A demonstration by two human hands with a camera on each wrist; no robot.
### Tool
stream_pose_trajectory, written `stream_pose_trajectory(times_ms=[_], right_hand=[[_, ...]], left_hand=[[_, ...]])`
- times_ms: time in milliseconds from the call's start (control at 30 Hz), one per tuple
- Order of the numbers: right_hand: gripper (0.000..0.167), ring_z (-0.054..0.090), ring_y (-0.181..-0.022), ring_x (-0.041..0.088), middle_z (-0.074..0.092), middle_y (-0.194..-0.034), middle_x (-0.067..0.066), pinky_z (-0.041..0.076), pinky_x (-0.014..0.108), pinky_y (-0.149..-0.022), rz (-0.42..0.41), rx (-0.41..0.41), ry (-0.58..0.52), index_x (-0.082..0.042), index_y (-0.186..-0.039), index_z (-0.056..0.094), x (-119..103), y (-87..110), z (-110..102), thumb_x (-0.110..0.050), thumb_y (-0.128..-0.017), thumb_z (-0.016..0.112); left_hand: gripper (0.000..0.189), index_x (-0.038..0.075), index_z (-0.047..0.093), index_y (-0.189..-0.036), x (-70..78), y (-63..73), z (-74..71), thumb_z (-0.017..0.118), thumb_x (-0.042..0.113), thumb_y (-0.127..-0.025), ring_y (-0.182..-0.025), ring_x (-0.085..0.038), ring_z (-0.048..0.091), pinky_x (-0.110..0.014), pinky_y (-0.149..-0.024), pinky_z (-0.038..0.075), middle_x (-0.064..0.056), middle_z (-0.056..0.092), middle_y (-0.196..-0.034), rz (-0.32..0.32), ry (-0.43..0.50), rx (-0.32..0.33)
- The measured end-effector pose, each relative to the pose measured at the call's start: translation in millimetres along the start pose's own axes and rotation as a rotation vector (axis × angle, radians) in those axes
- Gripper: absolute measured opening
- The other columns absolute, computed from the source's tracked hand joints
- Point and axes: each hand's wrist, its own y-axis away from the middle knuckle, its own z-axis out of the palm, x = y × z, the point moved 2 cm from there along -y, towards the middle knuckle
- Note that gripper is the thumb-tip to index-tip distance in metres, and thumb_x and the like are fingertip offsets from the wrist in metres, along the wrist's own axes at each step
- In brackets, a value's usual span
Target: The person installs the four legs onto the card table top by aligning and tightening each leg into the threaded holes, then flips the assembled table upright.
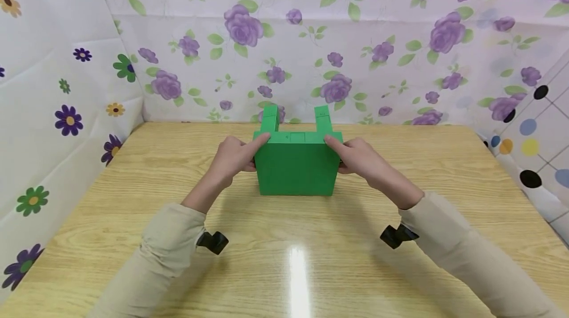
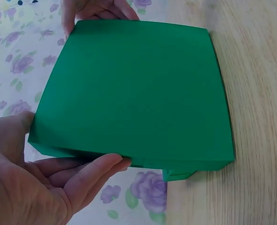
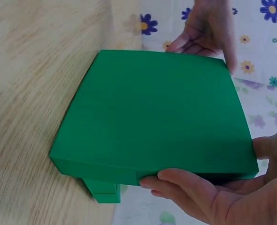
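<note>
A flat green box [image 1: 297,170] stands on its edge near the back of the table, its broad plain face toward me. Two narrow green bars [image 1: 323,118] stick out behind it, one on each side. My left hand [image 1: 237,155] grips the box's left side, thumb on the top edge and fingers along the side. On the opposite side my right hand [image 1: 360,157] holds it the same way. Both wrist views show the smooth broad face of the box [image 2: 134,93], with fingers [image 3: 190,185] bent around its side. What lies behind the box is mostly hidden.
The light wooden table [image 1: 169,160] extends around the box, with a bright reflection in front. Flowered cloth [image 1: 284,26] hangs along the back edge, and more patterned cloth borders the left and right. A small black device [image 1: 213,242] is strapped to each wrist.
</note>
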Motion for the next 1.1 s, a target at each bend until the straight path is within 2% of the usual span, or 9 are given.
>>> stream_pose_trajectory(times_ms=[100, 233, 333, 400, 467, 533, 633, 800, 1100], right_hand=[[0.055, 0.060, -0.108, 0.030, 0.039, -0.056, 0.002, 0.051, 0.038, -0.090, 0.002, -0.012, 0.025, -0.011, -0.061, 0.031, 2.0, -0.7, 1.1, -0.047, -0.101, 0.043], [0.056, 0.057, -0.115, 0.035, 0.046, -0.059, 0.007, 0.050, 0.038, -0.091, -0.003, -0.046, 0.046, -0.006, -0.065, 0.041, 0.3, 0.7, -1.1, -0.050, -0.101, 0.043], [0.063, 0.051, -0.123, 0.038, 0.062, -0.102, 0.023, 0.048, 0.040, -0.095, -0.028, -0.104, 0.072, 0.010, -0.105, 0.059, 1.3, 2.1, -3.4, -0.050, -0.101, 0.042], [0.068, 0.048, -0.124, 0.040, 0.050, -0.133, 0.027, 0.047, 0.042, -0.096, -0.059, -0.131, 0.095, 0.010, -0.135, 0.046, 5.6, 2.4, -4.9, -0.048, -0.101, 0.044], [0.069, 0.047, -0.125, 0.039, 0.042, -0.144, 0.024, 0.046, 0.044, -0.097, -0.102, -0.130, 0.121, 0.005, -0.145, 0.036, 14.6, 1.9, -6.0, -0.045, -0.100, 0.049], [0.066, 0.048, -0.125, 0.038, 0.043, -0.144, 0.021, 0.046, 0.046, -0.097, -0.162, -0.097, 0.127, 0.000, -0.147, 0.037, 26.6, 0.1, -6.1, -0.041, -0.098, 0.055], [0.063, 0.047, -0.127, 0.034, 0.046, -0.143, 0.017, 0.045, 0.046, -0.098, -0.285, -0.028, 0.065, -0.006, -0.147, 0.039, 45.6, -3.0, -3.9, -0.033, -0.095, 0.064], [0.058, 0.051, -0.124, 0.028, 0.053, -0.137, 0.014, 0.048, 0.035, -0.094, -0.455, 0.066, -0.160, -0.008, -0.144, 0.047, 69.2, -8.8, 4.8, -0.013, -0.091, 0.070], [0.062, 0.062, -0.108, 0.020, 0.064, -0.121, 0.016, 0.051, 0.027, -0.087, -0.485, 0.168, -0.327, -0.012, -0.142, 0.050, 90.4, -16.5, 22.6, -0.003, -0.086, 0.073]], left_hand=[[0.057, 0.000, 0.062, -0.068, -3.5, 0.4, 1.3, 0.060, 0.053, -0.091, -0.077, -0.026, 0.071, -0.034, -0.073, 0.057, -0.020, 0.068, -0.084, 0.020, -0.027, 0.010], [0.066, 0.011, 0.041, -0.047, -1.0, 5.1, 4.9, 0.046, 0.054, -0.098, -0.047, -0.015, 0.054, -0.028, -0.052, 0.047, -0.003, 0.048, -0.048, 0.148, -0.270, 0.042], [0.069, 0.007, 0.047, -0.052, -1.2, 8.7, 7.9, 0.033, 0.054, -0.102, -0.043, -0.019, 0.038, -0.032, -0.049, 0.034, -0.003, 0.039, -0.046, 0.239, -0.451, 0.060], [0.073, -0.006, 0.063, -0.081, -5.0, 9.6, 9.7, 0.028, 0.055, -0.102, -0.056, -0.025, 0.053, -0.036, -0.059, 0.043, -0.012, 0.056, -0.063, 0.287, -0.459, 0.047], [0.076, -0.010, 0.052, -0.129, -12.3, 10.1, 11.7, 0.025, 0.056, -0.102, -0.084, -0.033, 0.063, -0.043, -0.077, 0.049, -0.023, 0.065, -0.096, 0.326, -0.412, 0.005], [0.073, 0.001, 0.019, -0.153, -21.9, 10.5, 14.0, 0.025, 0.054, -0.103, -0.113, -0.036, 0.057, -0.048, -0.091, 0.046, -0.025, 0.053, -0.130, 0.366, -0.329, -0.044], [0.066, 0.011, 0.011, -0.156, -37.9, 10.1, 16.3, 0.039, 0.042, -0.104, -0.126, -0.035, 0.047, -0.049, -0.099, 0.043, -0.019, 0.041, -0.145, 0.437, -0.183, -0.086], [0.069, 0.007, 0.034, -0.150, -59.1, 5.4, 15.2, 0.069, 0.009, -0.091, -0.124, -0.031, 0.049, -0.043, -0.099, 0.045, -0.016, 0.047, -0.140, 0.526, 0.060, -0.051], [0.061, -0.003, 0.048, -0.139, -79.5, -5.7, 16.6, 0.071, -0.008, -0.083, -0.118, -0.029, 0.054, -0.032, -0.097, 0.045, -0.021, 0.057, -0.127, 0.483, 0.270, -0.057]])
